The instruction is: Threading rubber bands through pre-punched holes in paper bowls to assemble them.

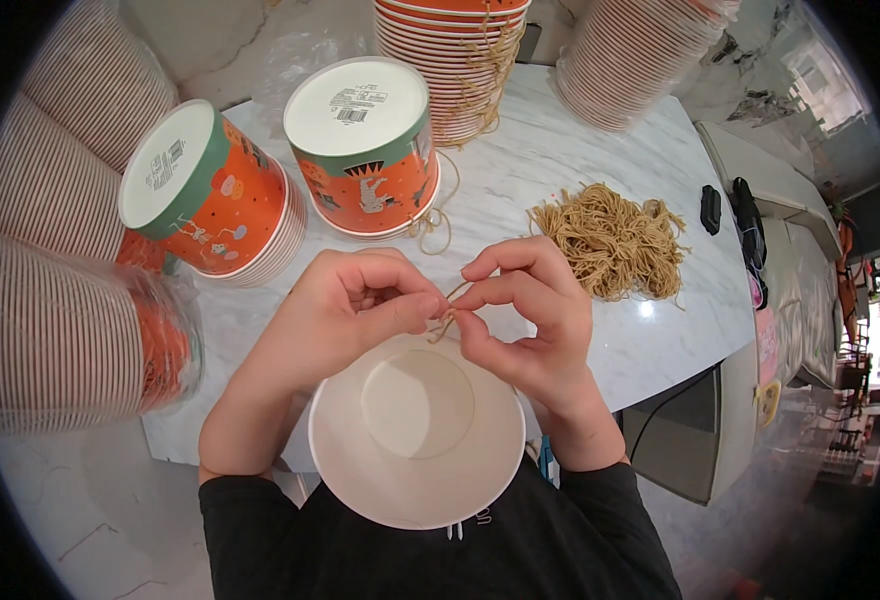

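Observation:
A white-lined paper bucket (500,440) lies tilted against my body, its open mouth toward me. At its far rim my left hand (360,300) pinches a piece of tan twine (446,322) between thumb and forefinger. Close beside it, my right hand (530,310) has thumb and fingers bent around the same twine, which makes a small loop or knot between the hands. Its fingertips partly hide the twine. Beyond the right hand lies a loose heap of cut tan twine (615,240) on the marbled table (660,335).
Two upturned orange-and-green buckets (360,150) (210,195) stand ahead on the left, a twine loop beside one. Behind them rises a nested stack (450,70) with twine hanging down. Wrapped bucket stacks (55,330) (640,60) line the left and far right. A small black object (710,209) lies near the right edge.

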